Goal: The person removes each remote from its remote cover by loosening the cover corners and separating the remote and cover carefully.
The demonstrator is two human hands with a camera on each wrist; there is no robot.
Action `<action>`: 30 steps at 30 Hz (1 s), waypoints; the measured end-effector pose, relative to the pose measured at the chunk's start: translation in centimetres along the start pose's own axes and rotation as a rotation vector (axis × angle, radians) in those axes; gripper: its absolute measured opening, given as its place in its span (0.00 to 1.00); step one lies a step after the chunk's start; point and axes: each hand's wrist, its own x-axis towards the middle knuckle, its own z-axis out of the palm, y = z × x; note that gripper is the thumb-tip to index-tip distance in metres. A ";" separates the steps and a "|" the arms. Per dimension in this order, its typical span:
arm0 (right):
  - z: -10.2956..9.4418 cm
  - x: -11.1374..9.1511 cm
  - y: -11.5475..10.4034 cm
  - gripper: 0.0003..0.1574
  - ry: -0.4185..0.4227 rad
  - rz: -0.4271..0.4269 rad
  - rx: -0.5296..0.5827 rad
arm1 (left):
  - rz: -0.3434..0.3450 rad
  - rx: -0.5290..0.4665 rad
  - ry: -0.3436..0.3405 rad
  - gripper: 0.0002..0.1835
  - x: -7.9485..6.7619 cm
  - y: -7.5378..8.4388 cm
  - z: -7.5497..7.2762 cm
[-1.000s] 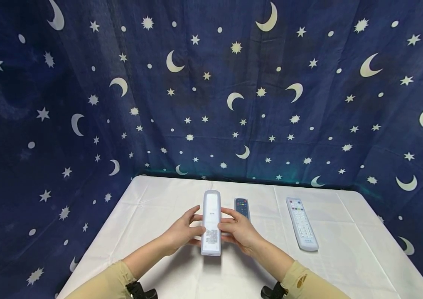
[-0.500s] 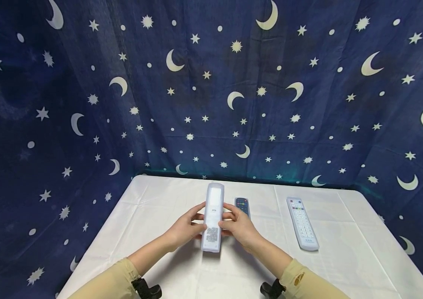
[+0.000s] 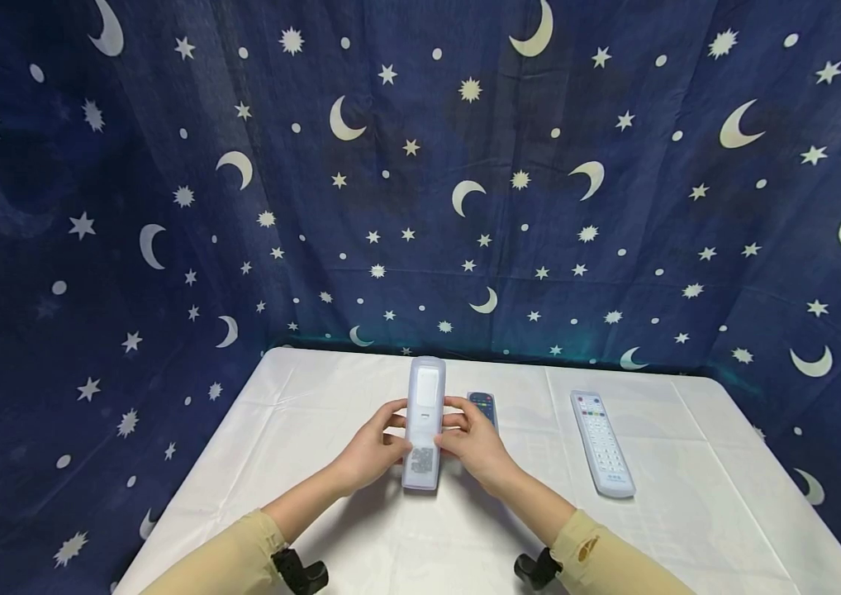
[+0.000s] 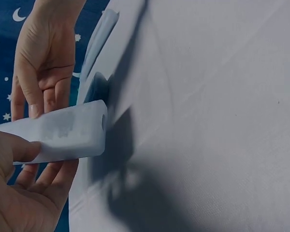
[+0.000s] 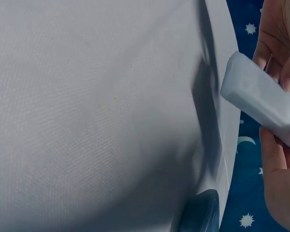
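Observation:
Between both hands a white remote control point(image 3: 425, 421) in a translucent cover is held above the table, its back with a printed label facing the head camera. My left hand point(image 3: 370, 453) pinches its left edge, thumb on the back and fingers behind. From the other side my right hand point(image 3: 478, 450) grips the right edge in the same way. In the left wrist view the lower end of the remote point(image 4: 72, 130) shows a small hole. The right wrist view shows that end of the remote point(image 5: 256, 89) too, with both thumbs on it.
Behind my right hand lies a dark remote point(image 3: 483, 405) with coloured buttons, partly hidden. A white remote point(image 3: 602, 444), buttons up, lies farther right on the white-covered table point(image 3: 696, 496). A dark blue curtain point(image 3: 420, 207) with moons and stars hangs behind the table.
Both hands have raised the held remote slightly and moved it a little away from me, its top tilting back. The two remotes on the table stay in place.

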 end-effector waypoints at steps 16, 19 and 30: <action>0.3 0.5 0.4 0.33 0.009 -0.147 -0.206 | 0.035 0.084 0.033 0.27 1.2 -0.9 0.0; 0.3 0.4 0.7 0.32 -0.004 -0.154 -0.234 | 0.039 0.086 0.031 0.26 1.2 -1.1 0.1; 0.2 0.5 1.0 0.33 -0.001 -0.141 -0.246 | 0.055 0.011 0.070 0.25 1.6 0.1 -0.2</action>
